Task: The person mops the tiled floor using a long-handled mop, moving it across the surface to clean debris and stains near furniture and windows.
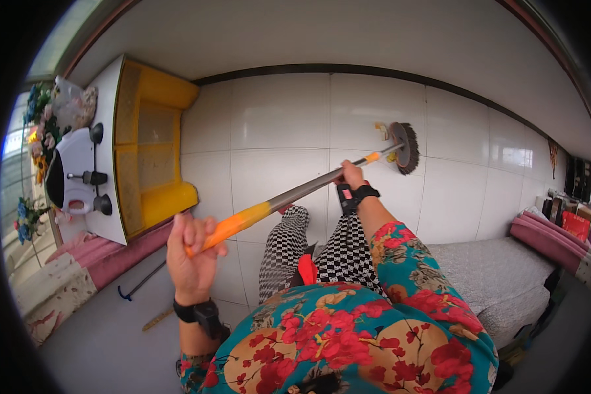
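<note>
A long-handled brush with a metal pole [308, 185] slants across the view, from lower left to upper right. My left hand [193, 246] is closed around its orange grip end, with a dark band on the wrist. Farther down the pole, my right hand [352, 175] grips it just short of a small orange collar. The round brush head [404, 147] with dark bristles is at the far end, tilted on its side by the white tiled floor [280, 118]. Small yellowish items [382, 130] lie beside the brush head.
A yellow-fronted cabinet [150, 147] stands at the left, with a white appliance [76, 172] and a plastic bag on top. A grey upholstered seat [492, 271] is at the right. The wall's dark skirting [276, 69] edges the floor. Behind my left hand is a blue-ended stick [145, 280].
</note>
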`<state>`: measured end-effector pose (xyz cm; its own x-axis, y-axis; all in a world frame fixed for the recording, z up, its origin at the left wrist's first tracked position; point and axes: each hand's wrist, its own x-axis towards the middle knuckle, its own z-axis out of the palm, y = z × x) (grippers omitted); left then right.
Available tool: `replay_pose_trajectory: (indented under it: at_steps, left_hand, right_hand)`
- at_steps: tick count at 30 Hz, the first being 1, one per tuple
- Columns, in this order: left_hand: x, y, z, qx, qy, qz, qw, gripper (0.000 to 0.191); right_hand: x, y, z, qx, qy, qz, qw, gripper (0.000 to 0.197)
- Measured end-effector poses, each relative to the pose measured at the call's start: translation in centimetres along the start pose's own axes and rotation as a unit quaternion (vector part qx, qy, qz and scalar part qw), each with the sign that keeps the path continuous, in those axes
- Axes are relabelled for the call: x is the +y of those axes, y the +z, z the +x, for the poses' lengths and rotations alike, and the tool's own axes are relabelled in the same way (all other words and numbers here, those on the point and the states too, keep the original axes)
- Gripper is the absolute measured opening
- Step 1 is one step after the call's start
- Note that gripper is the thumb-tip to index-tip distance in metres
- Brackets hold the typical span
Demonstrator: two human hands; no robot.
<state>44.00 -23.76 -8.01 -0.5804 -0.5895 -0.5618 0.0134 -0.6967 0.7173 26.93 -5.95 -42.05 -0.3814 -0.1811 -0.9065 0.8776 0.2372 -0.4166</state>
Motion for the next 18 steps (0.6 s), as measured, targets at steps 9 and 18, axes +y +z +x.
replay_pose_trajectory:
  at_steps: [9,18]
  left_hand:
    - [2.4,-4.4,-10.5,0.152,0.135,-0.029,0.979,0.031]
    - [3.6,-4.5,-19.9,0.259,0.204,-0.011,0.944,0.032]
  right_hand:
    - [3.3,10.0,-6.2,-0.168,0.078,-0.062,0.981,0.033]
    - [6.4,13.3,-14.1,-0.3,0.162,-0.13,0.931,0.035]
